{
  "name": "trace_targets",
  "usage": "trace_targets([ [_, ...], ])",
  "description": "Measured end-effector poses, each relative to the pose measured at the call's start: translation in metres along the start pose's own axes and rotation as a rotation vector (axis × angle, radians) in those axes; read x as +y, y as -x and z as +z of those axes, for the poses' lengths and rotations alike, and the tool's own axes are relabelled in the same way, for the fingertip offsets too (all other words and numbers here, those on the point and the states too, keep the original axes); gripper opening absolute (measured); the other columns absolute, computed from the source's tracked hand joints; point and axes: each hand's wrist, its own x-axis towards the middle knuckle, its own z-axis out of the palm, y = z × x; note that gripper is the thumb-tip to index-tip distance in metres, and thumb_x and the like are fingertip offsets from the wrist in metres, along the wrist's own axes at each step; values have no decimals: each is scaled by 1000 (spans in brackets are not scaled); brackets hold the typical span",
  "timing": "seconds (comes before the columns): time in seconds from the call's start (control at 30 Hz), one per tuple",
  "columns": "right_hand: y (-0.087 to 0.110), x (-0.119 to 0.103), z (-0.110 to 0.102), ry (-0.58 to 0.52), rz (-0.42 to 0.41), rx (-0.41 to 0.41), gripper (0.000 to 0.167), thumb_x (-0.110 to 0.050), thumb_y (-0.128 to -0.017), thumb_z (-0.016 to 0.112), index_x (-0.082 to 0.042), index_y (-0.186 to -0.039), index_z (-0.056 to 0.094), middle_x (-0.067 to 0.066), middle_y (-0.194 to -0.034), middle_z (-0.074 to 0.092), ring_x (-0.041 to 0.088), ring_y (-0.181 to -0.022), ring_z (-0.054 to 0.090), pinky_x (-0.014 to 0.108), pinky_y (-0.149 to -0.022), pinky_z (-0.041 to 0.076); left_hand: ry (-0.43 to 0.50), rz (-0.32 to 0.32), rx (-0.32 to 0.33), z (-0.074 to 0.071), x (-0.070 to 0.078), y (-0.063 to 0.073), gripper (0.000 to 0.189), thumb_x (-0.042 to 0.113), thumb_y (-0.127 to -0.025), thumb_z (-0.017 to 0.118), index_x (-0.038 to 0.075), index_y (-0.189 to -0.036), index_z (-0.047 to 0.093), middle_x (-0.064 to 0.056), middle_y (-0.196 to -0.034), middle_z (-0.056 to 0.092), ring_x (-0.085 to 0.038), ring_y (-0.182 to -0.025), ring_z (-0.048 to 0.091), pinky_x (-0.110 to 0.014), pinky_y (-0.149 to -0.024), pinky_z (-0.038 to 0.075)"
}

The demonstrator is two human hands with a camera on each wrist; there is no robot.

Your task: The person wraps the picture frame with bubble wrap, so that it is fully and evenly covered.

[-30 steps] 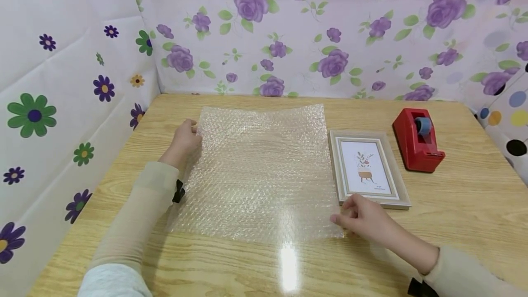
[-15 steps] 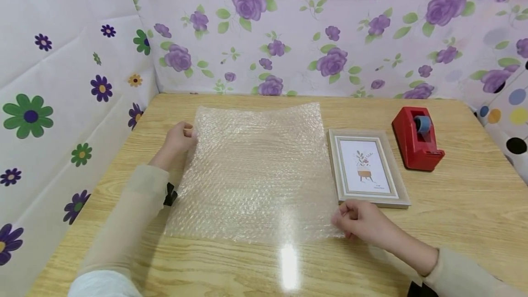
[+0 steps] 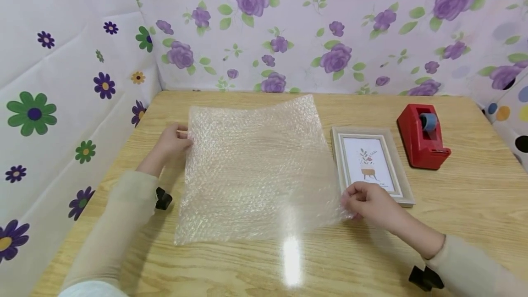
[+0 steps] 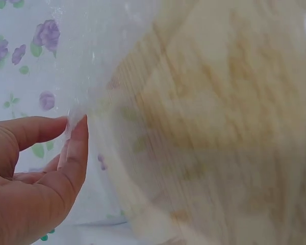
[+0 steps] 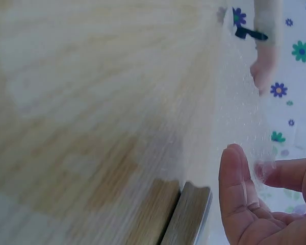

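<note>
Laying out the wrap (image 3: 260, 175) over the desk (image 3: 231, 269) looks like the step in hand – a clear, bubbled square, held at two places and, it seems, being squared up. The next move probably calls for bringing both held edges down evenly, with just enough tension to take out the waves, and for steering the right side clear of the frame (image 3: 373, 162), which lies just beside the wrap at its three o'clock, picture side up.

Taking the wrap's middle as the dial, the left hand (image 3: 170, 142) is on the edge between nine and ten o'clock, the right hand (image 3: 371, 203) at the near corner, about four o'clock. The left fingers (image 4: 77, 148) are drawn to a narrow pinch, the edge thin between thumb and forefinger. The right fingers (image 5: 232, 176) pinch too – the corner runs in between thumb and fingertip, with little gap left. Near both hands the wrap appears raised; whether its middle touches the desk I cannot tell. Its corners at one o'clock and at seven to eight o'clock are in no one's grip.

The right hand hides the frame's near-left corner in the head view, so contact there is unclear. The red dispenser (image 3: 421, 143) stands at the frame's two o'clock, well apart from both hands
</note>
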Motion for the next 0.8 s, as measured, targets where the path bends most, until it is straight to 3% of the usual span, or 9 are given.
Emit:
trace_targets([
  [0.17,-8,3,-13,-26,2,25,21,-3,-90,54,13,-104,55,9,-77,65,14,-65,64,32,-60,58,66,-23,-48,-2,-5,8,61,6,-93,54,-12,-143,22,-32,-131,43,-21,-98,56,-29,-88,53],
  [0.33,-19,4,-26,-13,25,60,24,-5,-92,54,13,-108,55,8,-76,63,13,-65,63,30,-60,59,104,-31,-93,-4,-12,18,65,7,-94,55,-12,-144,18,-31,-132,42,-6,-85,58,-30,-90,53],
  [0.43,-25,5,-34,7,24,88,24,-4,-92,53,13,-108,56,9,-78,64,12,-65,63,29,-60,59,139,-24,-116,-4,-15,23,65,7,-94,56,-13,-143,19,-25,-122,50,-1,-80,59,-29,-88,54],
  [0.63,-36,6,-49,25,7,109,23,-4,-93,51,13,-108,55,13,-85,66,11,-66,64,28,-62,58,258,13,-147,-3,-18,35,57,5,-93,56,-17,-137,26,0,-94,60,-1,-78,61,-21,-80,55],
  [0.8,-48,4,-56,-15,15,123,26,-7,-95,52,15,-109,53,11,-84,66,8,-65,62,28,-62,59,320,12,-167,-1,-20,46,38,5,-95,53,-15,-124,37,5,-88,59,-1,-78,61,-19,-78,55],
])
